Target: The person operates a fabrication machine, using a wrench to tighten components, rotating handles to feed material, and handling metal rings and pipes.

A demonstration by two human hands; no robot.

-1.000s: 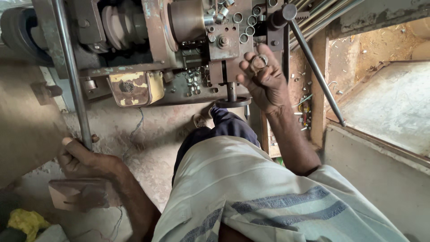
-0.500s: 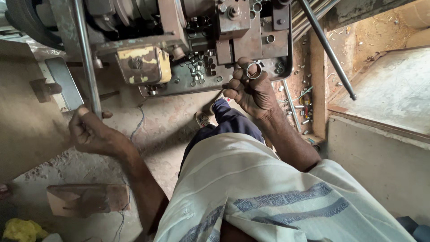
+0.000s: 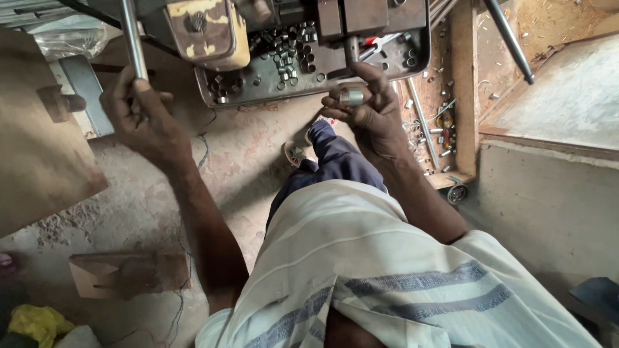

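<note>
**Inspector:** While your left hand stays out at the far side, what does it have hold of?

**Technician:** Your left hand is wrapped around the steel lever rod. Fingers are curled fully closed on the shaft, thumb over the top. The rod rises beside the yellow painted housing.

**Inspector:** And your right hand?

**Technician:** Your right hand grips a small metal sleeve. Thumb and fingertips pinch it; the remaining fingers are curled in close. You hold the sleeve directly under the vertical spindle, at the front edge of the machine tray.

**Inspector:** What lies in the tray?

**Technician:** Loose metal sleeves lie scattered in it. A second rod slants at the right, well apart from both hands. A wooden block rests on the floor by your left arm.
</note>
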